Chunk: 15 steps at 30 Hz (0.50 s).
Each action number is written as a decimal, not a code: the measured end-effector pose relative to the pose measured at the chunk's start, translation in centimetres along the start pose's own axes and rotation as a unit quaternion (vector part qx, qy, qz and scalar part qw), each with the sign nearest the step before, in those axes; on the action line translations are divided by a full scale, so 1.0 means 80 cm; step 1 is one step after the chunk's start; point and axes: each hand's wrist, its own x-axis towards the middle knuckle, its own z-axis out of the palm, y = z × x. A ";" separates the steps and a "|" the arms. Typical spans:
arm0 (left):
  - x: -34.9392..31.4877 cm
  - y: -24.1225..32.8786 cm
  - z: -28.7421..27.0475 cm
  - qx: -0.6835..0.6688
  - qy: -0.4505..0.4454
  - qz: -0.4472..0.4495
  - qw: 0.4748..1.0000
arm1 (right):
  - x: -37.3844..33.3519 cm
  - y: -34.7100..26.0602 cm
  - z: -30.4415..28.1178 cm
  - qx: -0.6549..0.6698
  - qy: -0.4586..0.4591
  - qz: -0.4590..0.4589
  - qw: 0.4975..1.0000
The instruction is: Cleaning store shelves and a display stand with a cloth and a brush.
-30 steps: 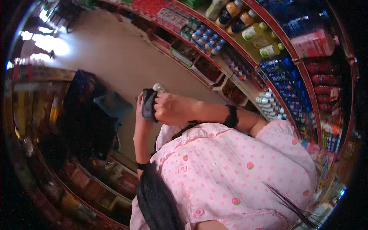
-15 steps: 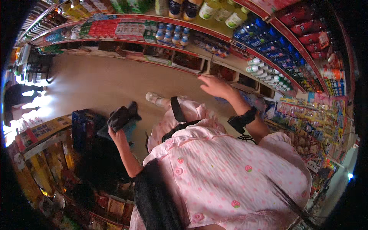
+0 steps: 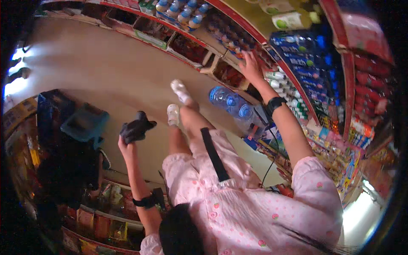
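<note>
My left hand (image 3: 126,149) is closed around a bunched dark grey cloth (image 3: 136,128), held up over the floor. Out to the right, my right hand (image 3: 252,70) is raised in front of the lower shelf with its fingers apart and nothing in them. Close to those fingers are small dark-wrapped bottles (image 3: 225,34) on the shelf. Packs of white bottles with green caps (image 3: 284,80) stand just beyond my right wrist; I cannot tell whether the fingertips touch anything.
A pack of large clear water bottles (image 3: 231,104) stands on the floor by my right forearm. Open boxes (image 3: 187,47) line the shelf bottom. To the left are a light blue crate (image 3: 83,124) and a dark blue box (image 3: 52,111). Blue bottles (image 3: 304,63) fill the right shelf.
My view has turned and come closer to the right shelf. My right arm has stretched farther out toward it. Both my shoes and the water bottles now show. The cloth stays in my left hand.
</note>
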 end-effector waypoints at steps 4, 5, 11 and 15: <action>0.001 0.004 0.080 -0.026 -0.034 -0.111 0.993 | 0.082 0.005 0.034 -0.084 -0.040 -0.028 0.995; 0.012 0.006 0.107 -0.017 -0.051 -0.102 0.993 | 0.095 0.014 0.046 -0.083 -0.040 -0.028 0.995; 0.045 0.029 0.252 0.049 -0.146 -0.105 0.982 | 0.130 0.036 0.085 -0.162 0.037 -0.077 0.983; 0.025 0.004 0.321 0.005 -0.172 -0.066 0.983 | 0.124 0.032 0.098 -0.152 0.051 -0.038 0.986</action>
